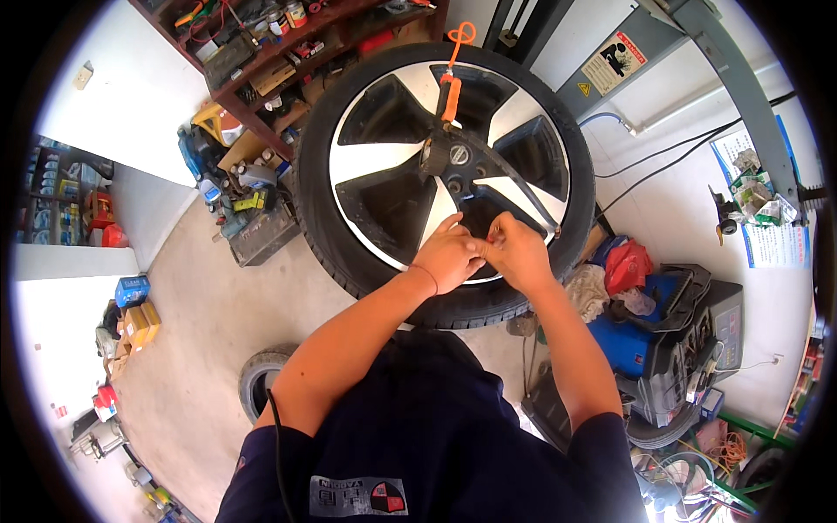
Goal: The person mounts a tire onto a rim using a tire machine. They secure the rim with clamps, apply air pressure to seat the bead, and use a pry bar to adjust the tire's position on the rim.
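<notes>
A large black tyre (pixel 318 209) on a silver-and-black alloy rim (pixel 375 159) lies before me. Over the near part of the rim, my left hand (pixel 446 254) and my right hand (pixel 516 251) meet, fingertips pinched together. Whatever they hold, if anything, is hidden by the fingers. Resting across the hub is a tool with an orange handle (pixel 451 98), an orange cord loop (pixel 461 35) and a round dark gauge-like part (pixel 432 157). From it a black hose (pixel 514 179) curves toward the rim's right edge, beyond my right hand.
Brown shelves (pixel 253 70) with tools stand behind the wheel at left. Bottles and a grey case (pixel 266 231) sit on the floor beside it. To the right are a grey lift post (pixel 737 78) and a blue-and-black machine (pixel 649 331). A smaller tyre (pixel 257 379) lies near my left elbow.
</notes>
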### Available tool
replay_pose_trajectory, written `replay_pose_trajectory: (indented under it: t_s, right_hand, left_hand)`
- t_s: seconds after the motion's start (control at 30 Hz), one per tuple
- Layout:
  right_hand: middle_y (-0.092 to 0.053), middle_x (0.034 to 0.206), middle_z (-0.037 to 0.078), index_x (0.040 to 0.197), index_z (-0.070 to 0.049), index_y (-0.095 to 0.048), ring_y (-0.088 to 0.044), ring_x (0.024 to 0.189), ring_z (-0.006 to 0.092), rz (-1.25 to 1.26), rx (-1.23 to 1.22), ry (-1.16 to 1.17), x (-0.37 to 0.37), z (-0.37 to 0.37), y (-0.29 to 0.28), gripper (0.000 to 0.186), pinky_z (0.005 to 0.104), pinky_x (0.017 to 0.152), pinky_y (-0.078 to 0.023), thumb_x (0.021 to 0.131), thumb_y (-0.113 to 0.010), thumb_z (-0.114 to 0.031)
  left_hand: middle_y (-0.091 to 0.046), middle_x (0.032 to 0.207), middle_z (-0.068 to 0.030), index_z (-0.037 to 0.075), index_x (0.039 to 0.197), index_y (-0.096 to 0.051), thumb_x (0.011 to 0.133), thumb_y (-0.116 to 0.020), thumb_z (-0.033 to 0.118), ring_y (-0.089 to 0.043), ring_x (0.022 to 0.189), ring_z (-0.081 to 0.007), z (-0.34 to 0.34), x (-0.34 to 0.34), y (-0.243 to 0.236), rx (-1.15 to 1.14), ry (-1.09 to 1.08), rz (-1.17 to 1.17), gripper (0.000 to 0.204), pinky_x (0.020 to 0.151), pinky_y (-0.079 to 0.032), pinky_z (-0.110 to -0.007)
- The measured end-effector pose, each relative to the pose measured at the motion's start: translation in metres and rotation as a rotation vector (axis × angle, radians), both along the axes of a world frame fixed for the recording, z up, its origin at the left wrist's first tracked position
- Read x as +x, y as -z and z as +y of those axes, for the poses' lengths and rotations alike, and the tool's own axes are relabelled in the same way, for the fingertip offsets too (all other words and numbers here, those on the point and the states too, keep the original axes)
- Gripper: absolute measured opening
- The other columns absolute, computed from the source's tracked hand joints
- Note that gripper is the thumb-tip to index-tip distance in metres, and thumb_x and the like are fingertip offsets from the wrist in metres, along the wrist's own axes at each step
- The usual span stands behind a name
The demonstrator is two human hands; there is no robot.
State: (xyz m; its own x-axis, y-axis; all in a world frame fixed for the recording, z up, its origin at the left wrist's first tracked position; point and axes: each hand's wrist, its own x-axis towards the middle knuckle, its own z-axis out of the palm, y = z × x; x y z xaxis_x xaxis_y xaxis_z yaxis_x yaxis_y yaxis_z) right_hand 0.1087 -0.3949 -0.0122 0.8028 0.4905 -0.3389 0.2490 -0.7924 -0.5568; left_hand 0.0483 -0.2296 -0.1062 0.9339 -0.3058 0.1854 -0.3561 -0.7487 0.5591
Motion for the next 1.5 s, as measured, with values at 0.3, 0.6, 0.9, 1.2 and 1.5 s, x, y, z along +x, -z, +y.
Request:
replay_pose_trajectory:
  t_s: [0.3,0.6,0.9,1.2,1.5]
  right_hand:
    - [-0.072,0.099,0.013,0.109,-0.006,-0.065,-0.071,0.089,0.0314,-0.193,0.286,-0.056,-0.012,-0.009,0.013,0.026,0.0406,0.078,-0.056,0.091,-0.077,-0.021]
    - [-0.068,0.095,0.013,0.115,-0.004,-0.068,-0.07,0.093,0.0314,-0.16,0.473,-0.131,-0.016,-0.016,0.019,0.025,0.0375,0.085,-0.056,0.096,-0.073,-0.018]
    - [-0.071,0.115,0.017,0.124,-0.001,-0.062,-0.069,0.108,0.0339,-0.068,0.427,0.066,-0.024,-0.024,0.052,0.025,0.0383,0.091,-0.055,0.1,-0.065,-0.009]
    - [-0.072,0.107,0.016,0.12,-0.001,-0.066,-0.072,0.098,0.0337,-0.132,0.514,0.145,-0.034,-0.02,0.064,0.024,0.0387,0.085,-0.057,0.098,-0.068,-0.01]
    - [-0.071,0.102,0.015,0.116,0.0,-0.067,-0.072,0.094,0.0318,-0.065,0.572,0.152,-0.026,-0.017,0.056,0.022,0.037,0.083,-0.057,0.096,-0.07,-0.009]
  left_hand:
    - [-0.071,0.093,-0.0009,0.015,0.093,-0.077,0.09,-0.07,0.024,-0.063,0.106,-0.0187,-0.001,-0.004,0.004,0.061,0.016,-0.017,0.011,0.126,-0.027,-0.046]
    - [-0.071,0.095,-0.0005,0.014,0.09,-0.076,0.092,-0.068,0.025,-0.062,0.108,-0.0194,-0.003,-0.004,0.007,0.083,0.009,-0.097,0.013,0.126,-0.025,-0.046]
    - [-0.071,0.105,0.0017,0.016,0.1,-0.076,0.093,-0.069,0.029,-0.061,0.112,-0.0189,-0.006,-0.005,-0.004,0.19,0.06,0.05,0.017,0.126,-0.025,-0.047]
    - [-0.07,0.103,0.0016,0.016,0.1,-0.076,0.095,-0.064,0.027,-0.06,0.112,-0.0191,-0.008,-0.005,-0.002,0.228,0.049,0.008,0.017,0.126,-0.026,-0.047]
    - [-0.07,0.097,0.0012,0.014,0.098,-0.075,0.096,-0.063,0.026,-0.061,0.11,-0.0184,-0.009,-0.006,0.001,0.163,0.001,-0.024,0.017,0.126,-0.026,-0.046]
